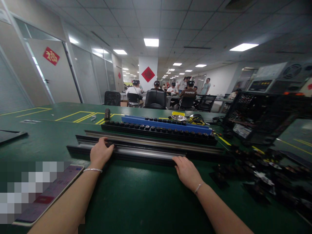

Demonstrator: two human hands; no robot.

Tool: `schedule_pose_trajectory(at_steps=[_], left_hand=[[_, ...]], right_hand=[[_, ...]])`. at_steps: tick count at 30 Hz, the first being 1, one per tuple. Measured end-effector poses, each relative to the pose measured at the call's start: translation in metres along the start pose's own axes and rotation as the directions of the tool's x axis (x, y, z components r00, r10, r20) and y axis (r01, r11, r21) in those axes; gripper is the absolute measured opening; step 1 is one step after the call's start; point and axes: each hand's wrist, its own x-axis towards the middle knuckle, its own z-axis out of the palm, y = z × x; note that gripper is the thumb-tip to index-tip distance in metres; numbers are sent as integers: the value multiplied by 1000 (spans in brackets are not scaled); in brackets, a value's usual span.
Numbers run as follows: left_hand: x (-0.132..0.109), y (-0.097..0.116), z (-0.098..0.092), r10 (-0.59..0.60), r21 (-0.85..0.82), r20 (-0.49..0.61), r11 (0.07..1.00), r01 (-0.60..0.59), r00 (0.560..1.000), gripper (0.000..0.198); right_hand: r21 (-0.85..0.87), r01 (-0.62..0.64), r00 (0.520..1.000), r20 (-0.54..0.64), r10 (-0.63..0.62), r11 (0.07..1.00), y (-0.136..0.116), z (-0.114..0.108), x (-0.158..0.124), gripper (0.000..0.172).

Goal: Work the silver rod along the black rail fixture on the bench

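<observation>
A long black rail (146, 154) with a shiny metal-grey inner face lies crosswise in front of me on the green table. Toward its left part, my left hand (101, 152) is closed over it, thumb and fingers bent down onto the rail. A small dark piece shows by the fingertips, too unclear to name. My right hand (187, 170) grips the same rail at its right end, fingers bent over the top edge. Just behind lies another similar black rail (156, 141), parallel and close to the first.
Behind the rails, a black strip (158, 129) carries a row of small dark parts, beside a blue rail (168, 124). Loose black parts (263, 175) are heaped at right near an open computer case (263, 113). A framed pink-purple panel (48, 195) lies at left. Several people sit farther back.
</observation>
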Motion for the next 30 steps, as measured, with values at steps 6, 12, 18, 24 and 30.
schedule_pose_trajectory(at_steps=[6,12,18,24,30], left_hand=[[0,-1,0,4,-22,-1,1000,-4,1000,48],[0,0,0,4,-23,8,1000,-3,1000,48],[-2,2,-1,-4,-44,22,999,5,1000,48],[-3,4,-1,-5,-58,26,998,6,1000,49],[-1,2,2,-8,-54,20,999,9,1000,48]], right_hand=[[8,2,1000,-10,-2,1000,0,0,0,28],[-3,1,1000,-4,-1,1000,-1,-1,0,29],[5,-2,1000,3,2,1000,-1,-2,0,29],[-3,-8,1000,16,8,1000,-1,-3,0,28],[-19,-7,1000,6,7,1000,-2,-3,-1,28]])
